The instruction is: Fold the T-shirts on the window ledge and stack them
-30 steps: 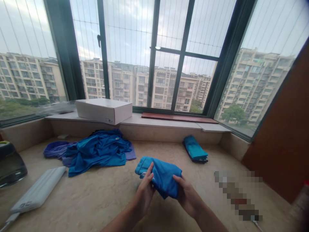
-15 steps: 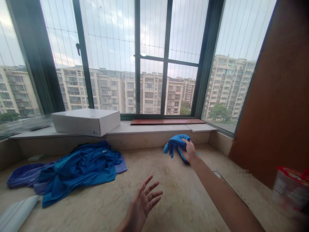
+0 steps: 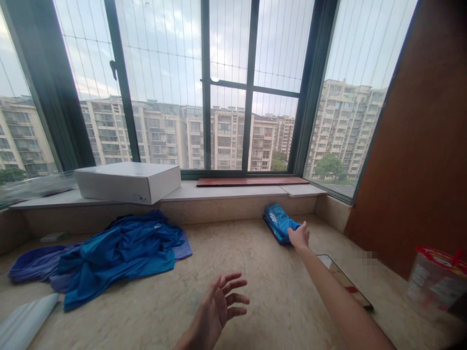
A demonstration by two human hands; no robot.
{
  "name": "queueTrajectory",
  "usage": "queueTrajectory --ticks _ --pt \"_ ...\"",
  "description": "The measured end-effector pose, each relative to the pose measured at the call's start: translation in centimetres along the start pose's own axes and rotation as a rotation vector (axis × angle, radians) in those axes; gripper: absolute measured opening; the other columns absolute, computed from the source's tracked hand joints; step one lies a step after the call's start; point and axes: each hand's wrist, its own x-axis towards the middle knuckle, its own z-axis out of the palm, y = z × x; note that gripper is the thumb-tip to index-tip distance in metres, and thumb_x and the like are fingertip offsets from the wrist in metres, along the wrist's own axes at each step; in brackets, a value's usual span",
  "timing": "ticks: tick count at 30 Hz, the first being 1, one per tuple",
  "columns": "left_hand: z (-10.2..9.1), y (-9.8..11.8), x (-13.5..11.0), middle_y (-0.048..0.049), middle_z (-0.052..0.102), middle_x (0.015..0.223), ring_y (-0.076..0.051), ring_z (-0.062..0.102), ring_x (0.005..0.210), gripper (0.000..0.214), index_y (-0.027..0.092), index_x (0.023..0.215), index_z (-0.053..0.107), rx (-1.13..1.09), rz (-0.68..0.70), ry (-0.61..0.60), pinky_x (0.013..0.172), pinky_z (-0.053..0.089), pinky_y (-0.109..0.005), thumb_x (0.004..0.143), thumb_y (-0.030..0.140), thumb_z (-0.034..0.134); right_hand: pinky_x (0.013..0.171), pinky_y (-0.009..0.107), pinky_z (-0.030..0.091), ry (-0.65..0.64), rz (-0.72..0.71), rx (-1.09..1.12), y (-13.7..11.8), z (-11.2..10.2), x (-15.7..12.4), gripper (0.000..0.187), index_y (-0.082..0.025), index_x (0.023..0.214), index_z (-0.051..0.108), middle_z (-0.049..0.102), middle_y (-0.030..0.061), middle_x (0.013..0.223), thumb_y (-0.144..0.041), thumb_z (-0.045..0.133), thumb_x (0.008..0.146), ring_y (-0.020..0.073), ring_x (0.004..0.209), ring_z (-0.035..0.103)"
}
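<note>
Blue folded fabric garment [image 3: 280, 218] tops a dark-edged folded-cloth stack [image 3: 274, 235] on the beige stone surface [image 3: 233, 248]. Right hand [image 3: 299, 236] touches its near end; can't tell if gripping. Left hand [image 3: 221, 306] spread, empty. Looks like placing; next calls for clean release.

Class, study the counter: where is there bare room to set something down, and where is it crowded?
Widest bare patch: the counter's middle, between clothes heap and folded stack, beyond the left hand. A narrower one separates phone and tub. Crowded: around the stack, with right hand and phone close.
</note>
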Motion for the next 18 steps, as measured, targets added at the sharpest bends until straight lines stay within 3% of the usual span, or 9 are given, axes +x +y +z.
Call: queueTrajectory --ticks 2,3,6,8,14,18 --pt "0.0 0.0 0.0 -0.0128 0.071 0.115 -0.025 0.069 0.085 0.058 0.019 0.112 0.073 -0.002 0.0 -0.003 0.075 0.054 -0.037 0.081 0.068 0.068 0.121 0.053 0.021 0.006 -0.123 -0.176 0.1 0.2 0.0 0.07 -0.009 0.16 0.027 0.025 0.0249 0.165 -0.038 0.045 0.099 0.0385 0.152 0.024" --pt "0.0 0.0 0.0 -0.0125 0.071 0.113 -0.025 0.069 0.084 0.058 0.019 0.11 0.074 -0.002 0.001 -0.005 0.074 0.054 -0.037 0.081 0.068 0.068 0.123 0.052 0.016 -0.051 -0.206 -0.276 0.2 0.4 -0.1 0.065 -0.012 0.16 0.03 0.023 0.02 0.167 -0.036 0.042 0.1 0.0349 0.154 0.02" --pt "0.0 0.1 0.1 -0.0116 0.072 0.108 -0.024 0.068 0.082 0.057 0.018 0.108 0.074 0.005 0.013 -0.014 0.071 0.053 -0.036 0.081 0.068 0.068 0.123 0.047 0.016 -0.328 -0.397 -0.512 0.5 1.5 -0.5 0.056 -0.021 0.154 0.045 0.037 0.0118 0.164 -0.04 0.04 0.102 0.029 0.152 0.029" --pt "0.0 0.2 0.0 -0.0108 0.072 0.106 -0.024 0.068 0.082 0.055 0.018 0.107 0.074 0.012 0.03 -0.019 0.071 0.053 -0.036 0.082 0.067 0.067 0.123 0.048 0.018 -0.393 -0.393 -0.551 0.5 2.4 -0.8 0.056 -0.02 0.153 0.047 0.043 0.0127 0.16 -0.041 0.041 0.101 0.0303 0.15 0.034" --pt "-0.4 0.7 0.0 -0.0106 0.07 0.101 -0.024 0.068 0.079 0.054 0.016 0.108 0.071 0.051 0.092 0.009 0.067 0.052 -0.035 0.09 0.065 0.055 0.118 0.06 0.02 -0.393 -0.337 -0.61 -0.8 3.3 -1.4 0.057 -0.012 0.155 0.043 0.04 0.0218 0.16 -0.029 0.035 0.101 0.0385 0.149 0.034" --pt "-1.0 1.1 0.0 -0.0113 0.069 0.1 -0.023 0.067 0.079 0.051 0.015 0.107 0.07 0.044 0.148 0.061 0.067 0.052 -0.036 0.093 0.06 0.053 0.117 0.063 0.023 -0.432 -0.438 -0.581 -1.3 2.8 -3.5 0.053 -0.012 0.144 0.057 0.044 0.0238 0.156 -0.031 0.043 0.097 0.0396 0.148 0.036"
